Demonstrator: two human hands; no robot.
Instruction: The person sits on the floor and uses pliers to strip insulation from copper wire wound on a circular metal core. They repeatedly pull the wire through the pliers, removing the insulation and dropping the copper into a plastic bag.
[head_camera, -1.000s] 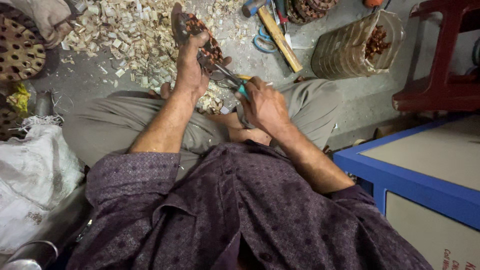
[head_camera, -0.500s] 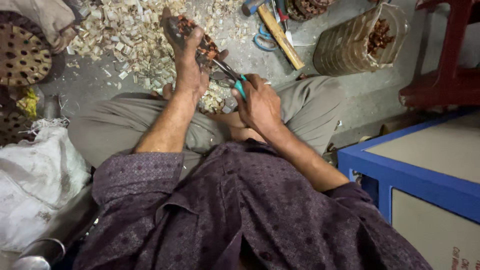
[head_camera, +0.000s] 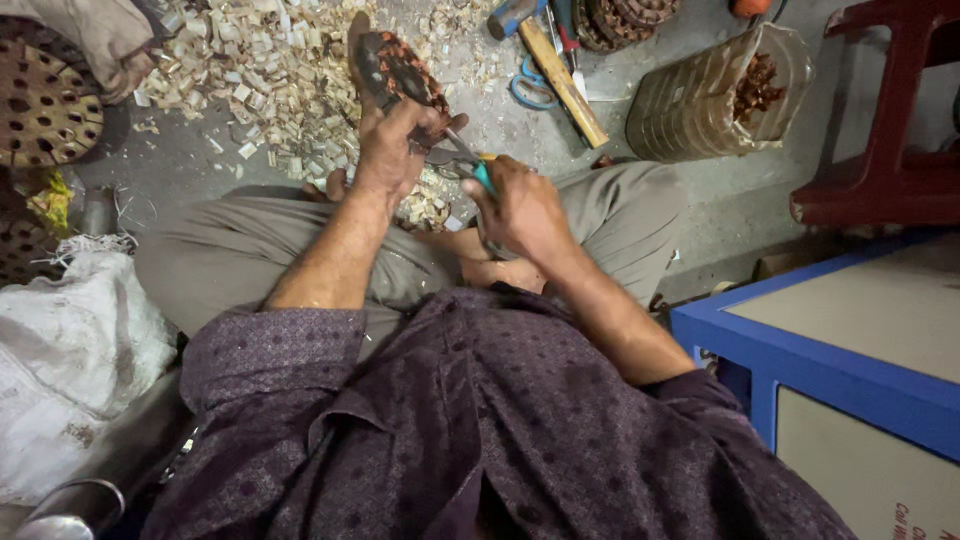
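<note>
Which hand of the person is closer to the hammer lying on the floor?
Right. The right hand grips the teal-handled cutters just below the hammer; the left hand, holding the dark piece, is farther to its left.

**Packages in view**

A clear ribbed plastic bag (head_camera: 715, 95) of brown pieces lies at upper right. A white woven sack (head_camera: 70, 345) slumps at left. A beige carton (head_camera: 880, 445) with red print sits at lower right.

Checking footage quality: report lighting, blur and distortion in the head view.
Head view: dim, uneven light, brightest on the wood chips; left hand and right hand fairly sharp; dark shirt shadowed; wide-angle bending at the edges; no strong glare.
</note>
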